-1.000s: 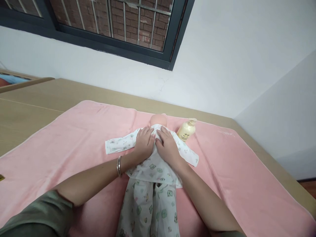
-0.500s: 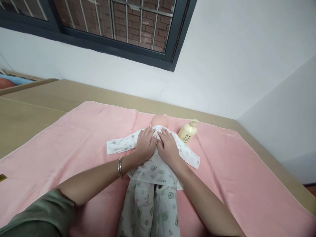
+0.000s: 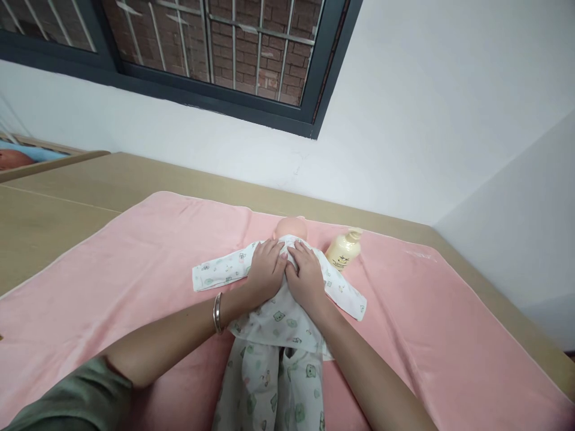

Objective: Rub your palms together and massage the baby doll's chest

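**A bald, pink-headed doll [image 3: 284, 320] is all dressed**

The doll lies in the middle, its head at the far end. Its white cloth shirt with green pictures [image 3: 285, 302] and its matching long trousers [image 3: 260, 389] both look to be on, so the dressing seems done. The shirt's sleeves stick out to each side. The left hand [image 3: 267, 270] and the right hand [image 3: 306, 276] lie flat on the top of the shirt, side by side. Their fingers are stretched out and grip nothing. I cannot tell how much is left to do.

Under the doll is a soft pink blanket [image 3: 135, 269], a bit wrinkly, on a light brown wooden table [image 3: 179, 176]. A pale yellow pump bottle [image 3: 344, 251] stands just right of the doll's head. At the far side is a white wall [image 3: 404, 120] with a dark-framed window [image 3: 224, 108]. Metal bars and brown bricks show through it.
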Motion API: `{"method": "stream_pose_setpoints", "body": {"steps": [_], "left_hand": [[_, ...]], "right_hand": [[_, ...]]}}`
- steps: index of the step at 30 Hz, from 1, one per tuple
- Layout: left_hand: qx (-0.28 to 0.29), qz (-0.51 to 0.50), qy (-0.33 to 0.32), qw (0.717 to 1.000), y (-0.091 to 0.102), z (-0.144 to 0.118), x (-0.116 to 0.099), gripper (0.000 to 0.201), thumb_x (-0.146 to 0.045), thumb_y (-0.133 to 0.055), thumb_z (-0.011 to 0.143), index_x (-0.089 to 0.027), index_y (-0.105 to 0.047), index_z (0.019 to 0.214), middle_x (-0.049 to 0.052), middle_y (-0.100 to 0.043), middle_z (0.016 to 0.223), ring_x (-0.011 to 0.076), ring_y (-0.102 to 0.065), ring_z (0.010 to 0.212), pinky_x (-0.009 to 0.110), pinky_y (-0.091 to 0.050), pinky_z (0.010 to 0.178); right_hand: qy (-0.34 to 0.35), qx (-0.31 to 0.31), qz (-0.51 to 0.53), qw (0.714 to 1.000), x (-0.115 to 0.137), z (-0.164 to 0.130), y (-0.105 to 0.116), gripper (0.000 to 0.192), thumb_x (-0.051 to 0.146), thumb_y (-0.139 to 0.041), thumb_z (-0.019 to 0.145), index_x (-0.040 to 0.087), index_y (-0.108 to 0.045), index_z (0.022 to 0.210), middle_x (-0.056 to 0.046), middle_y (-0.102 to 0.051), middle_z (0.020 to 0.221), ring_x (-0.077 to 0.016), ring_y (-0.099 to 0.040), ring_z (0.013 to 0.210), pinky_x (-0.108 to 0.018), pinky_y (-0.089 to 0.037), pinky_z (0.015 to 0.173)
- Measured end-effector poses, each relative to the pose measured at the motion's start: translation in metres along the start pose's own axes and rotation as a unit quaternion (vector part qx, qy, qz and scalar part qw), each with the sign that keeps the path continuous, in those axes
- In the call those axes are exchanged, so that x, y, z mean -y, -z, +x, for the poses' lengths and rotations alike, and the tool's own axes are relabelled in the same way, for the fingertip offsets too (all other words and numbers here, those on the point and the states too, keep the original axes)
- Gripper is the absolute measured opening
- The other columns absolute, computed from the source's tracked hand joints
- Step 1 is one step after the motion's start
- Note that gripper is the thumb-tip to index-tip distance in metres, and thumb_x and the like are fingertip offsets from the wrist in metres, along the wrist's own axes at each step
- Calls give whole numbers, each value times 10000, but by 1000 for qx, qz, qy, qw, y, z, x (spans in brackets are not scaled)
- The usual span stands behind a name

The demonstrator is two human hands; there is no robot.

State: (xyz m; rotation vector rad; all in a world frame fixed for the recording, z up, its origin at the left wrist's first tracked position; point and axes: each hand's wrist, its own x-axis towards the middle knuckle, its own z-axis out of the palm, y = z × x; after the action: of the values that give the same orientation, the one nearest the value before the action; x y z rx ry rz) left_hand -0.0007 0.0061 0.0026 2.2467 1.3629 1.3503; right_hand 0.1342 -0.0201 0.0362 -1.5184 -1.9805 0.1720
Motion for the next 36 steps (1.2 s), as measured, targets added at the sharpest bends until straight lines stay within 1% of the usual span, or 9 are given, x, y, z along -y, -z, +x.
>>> {"method": "stream_pose_setpoints", "body": {"steps": [15,18,22,24,25,29,31,33,36], "left_hand": [[27,-6,13,1000,-1,38,18,402,-325,-285,1041,-172,-635,1163,139,-690,1187,269,-595,1179,486,-440,1067],[9,-47,37,998,6,42,4,435,-347,-258,1045,-179,-647,1147,134,-695,1191,267,-593,1188,500,-415,1109],[23,-207,76,975,15,55,-39,430,-428,-332,1029,-193,-664,1169,118,-667,1331,262,-531,1339,466,-337,1208],[71,-344,143,925,16,67,-63,468,-474,-348,1025,-189,-651,1238,118,-637,1404,252,-518,1384,426,-346,1215],[93,-423,193,881,14,74,-73,510,-487,-321,1027,-171,-636,1275,137,-626,1420,249,-535,1380,411,-366,1206],[176,-638,363,656,1,105,-98,694,-552,-244,1013,-88,-465,1479,227,-519,1513,259,-535,1395,381,-470,1129],[193,-684,409,573,-5,118,-104,757,-560,-225,1012,-31,-361,1536,257,-475,1537,254,-518,1410,346,-504,1090],[191,-710,435,521,-9,125,-109,789,-556,-209,1015,14,-299,1554,279,-475,1523,252,-535,1393,321,-534,1048],[182,-728,445,488,-10,129,-117,799,-547,-225,1016,36,-263,1561,296,-486,1502,264,-588,1336,318,-565,1006]], "right_hand": [[11,9,-17,1000,-1,38,-5,426,191,-472,923,145,-671,1298,-150,-589,1458,-289,-485,1404,-499,-295,1221],[9,7,-2,1000,8,40,21,414,188,-486,899,159,-692,1257,-148,-607,1438,-291,-519,1377,-515,-327,1199],[-30,-121,58,990,16,41,83,456,281,-462,917,175,-664,1312,-116,-611,1441,-270,-547,1357,-456,-425,1137],[-73,-165,54,982,13,41,110,488,308,-432,930,158,-639,1346,-123,-624,1423,-276,-580,1317,-447,-454,1103],[-96,-168,38,980,9,41,121,503,302,-422,928,147,-626,1360,-132,-624,1421,-287,-589,1303,-450,-463,1088],[-168,-77,-55,981,-8,39,137,503,192,-399,890,107,-619,1334,-184,-663,1338,-321,-612,1250,-422,-493,992],[-176,-27,-86,980,-15,39,135,457,139,-383,877,109,-644,1251,-193,-698,1244,-313,-645,1164,-385,-503,921],[-160,-1,-112,981,-19,39,130,403,110,-381,874,119,-656,1169,-189,-709,1181,-298,-655,1099,-364,-496,897],[-123,5,-162,979,-21,40,124,370,74,-385,870,115,-660,1114,-193,-695,1167,-292,-631,1123,-362,-466,957]]}}
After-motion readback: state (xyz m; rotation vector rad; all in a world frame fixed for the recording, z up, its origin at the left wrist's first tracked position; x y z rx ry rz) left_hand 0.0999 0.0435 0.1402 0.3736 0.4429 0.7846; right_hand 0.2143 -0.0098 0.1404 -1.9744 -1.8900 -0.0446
